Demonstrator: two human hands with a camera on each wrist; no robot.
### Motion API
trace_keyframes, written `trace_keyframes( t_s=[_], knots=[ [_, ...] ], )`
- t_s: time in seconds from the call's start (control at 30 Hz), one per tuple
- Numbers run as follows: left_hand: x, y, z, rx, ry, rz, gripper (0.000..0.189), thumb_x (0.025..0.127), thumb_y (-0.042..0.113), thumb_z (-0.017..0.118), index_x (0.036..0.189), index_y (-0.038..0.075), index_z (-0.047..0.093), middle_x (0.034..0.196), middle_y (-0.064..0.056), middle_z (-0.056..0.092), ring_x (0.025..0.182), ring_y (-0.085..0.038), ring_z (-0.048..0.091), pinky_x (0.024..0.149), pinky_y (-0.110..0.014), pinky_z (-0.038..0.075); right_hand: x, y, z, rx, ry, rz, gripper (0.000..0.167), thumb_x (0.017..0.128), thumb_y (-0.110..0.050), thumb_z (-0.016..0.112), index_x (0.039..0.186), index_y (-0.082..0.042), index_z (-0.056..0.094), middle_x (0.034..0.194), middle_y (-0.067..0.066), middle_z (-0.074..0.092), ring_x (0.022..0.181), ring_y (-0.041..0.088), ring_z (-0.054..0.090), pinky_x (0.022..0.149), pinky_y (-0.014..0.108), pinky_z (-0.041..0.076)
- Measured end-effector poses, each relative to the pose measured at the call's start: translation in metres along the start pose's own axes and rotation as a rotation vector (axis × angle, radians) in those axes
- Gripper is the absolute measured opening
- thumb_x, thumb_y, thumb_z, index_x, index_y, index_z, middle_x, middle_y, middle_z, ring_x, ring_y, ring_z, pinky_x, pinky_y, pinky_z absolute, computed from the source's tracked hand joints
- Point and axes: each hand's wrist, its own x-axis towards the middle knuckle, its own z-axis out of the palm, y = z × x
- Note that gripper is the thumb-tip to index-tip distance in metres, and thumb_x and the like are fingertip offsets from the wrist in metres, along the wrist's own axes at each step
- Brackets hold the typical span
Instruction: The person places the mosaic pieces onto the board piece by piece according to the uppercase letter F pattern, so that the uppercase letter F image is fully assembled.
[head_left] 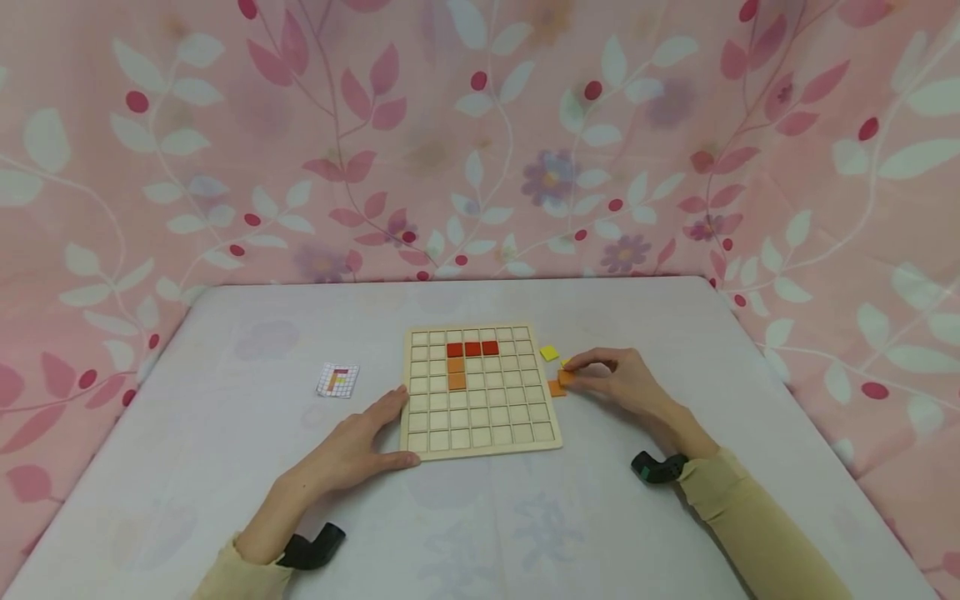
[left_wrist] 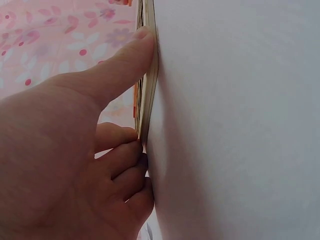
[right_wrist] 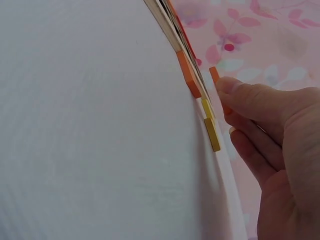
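Observation:
A cream grid board (head_left: 481, 425) lies on the table, with red tiles (head_left: 472, 348) in a row and orange tiles (head_left: 456, 373) in a column below their left end. My left hand (head_left: 345, 446) rests at the board's near-left corner, thumb (left_wrist: 131, 57) against the near edge and fingers touching the left edge. To the right of the board, my right hand (head_left: 626, 385) pinches an orange square tile (right_wrist: 214, 76) between thumb and fingers, lifted off the table. Beneath it lie another orange tile (right_wrist: 188, 75) and yellow tiles (right_wrist: 212, 134) beside the board's right edge.
A small pattern card (head_left: 338, 380) with a coloured figure on a grid lies left of the board. The white table cloth (head_left: 480, 533) meets a pink floral curtain (head_left: 480, 150) at the back. Each wrist carries a black camera (head_left: 658, 467).

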Motion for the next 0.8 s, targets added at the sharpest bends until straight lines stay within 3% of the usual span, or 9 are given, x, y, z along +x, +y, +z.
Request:
trace_keyframes(
  t_s=[0.23,0.43,0.8],
  knots=[
    [0.000,0.000,-0.001,0.003,-0.005,-0.003,0.102,0.081,0.050,0.079,0.159,0.010,0.026,0.165,-0.006,0.025,0.151,-0.031,0.026,0.118,-0.055,0.030,0.009,-0.014,0.016,-0.024,0.027,-0.024,0.023,0.083,-0.023,0.083,0.105,-0.022,0.078,0.105,-0.005,0.076,0.117,0.019,0.062,0.113,0.052,0.034],
    [0.000,0.000,0.000,0.002,-0.001,-0.007,0.103,0.080,0.051,0.080,0.159,0.011,0.026,0.165,-0.006,0.026,0.151,-0.031,0.027,0.117,-0.055,0.030,0.017,-0.029,0.041,0.010,0.009,0.027,0.021,0.081,-0.026,0.085,0.101,-0.026,0.079,0.105,-0.010,0.075,0.120,0.018,0.059,0.109,0.048,0.037],
    [0.000,0.000,0.001,0.006,0.013,0.000,0.103,0.080,0.051,0.080,0.159,0.012,0.027,0.165,-0.006,0.027,0.150,-0.032,0.028,0.116,-0.056,0.032,0.028,-0.058,0.080,0.030,-0.030,-0.048,0.021,0.081,-0.021,0.085,0.101,-0.023,0.079,0.103,-0.011,0.075,0.111,0.011,0.065,0.104,0.042,0.046]
  ],
)
